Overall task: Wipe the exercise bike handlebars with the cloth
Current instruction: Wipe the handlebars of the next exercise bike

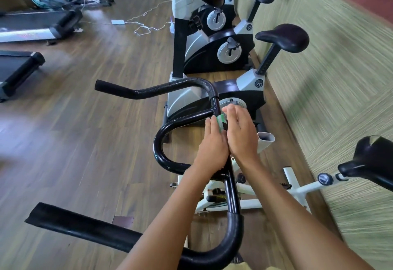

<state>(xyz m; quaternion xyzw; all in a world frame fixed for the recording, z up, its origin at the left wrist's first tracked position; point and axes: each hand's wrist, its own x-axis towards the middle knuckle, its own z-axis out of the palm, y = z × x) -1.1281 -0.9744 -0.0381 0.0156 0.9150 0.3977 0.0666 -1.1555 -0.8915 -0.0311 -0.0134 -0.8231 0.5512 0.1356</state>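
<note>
Handlebars (231, 195) run near-to-far — cloth (220, 122) lies along them.

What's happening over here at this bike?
A person is cleaning an exercise bike in a gym. The left hand and right hand sit side by side, fingers straight, sandwiching a small green and white cloth against the middle bar of the black curved metal handlebars. Most of the cloth is hidden between the hands.
</note>
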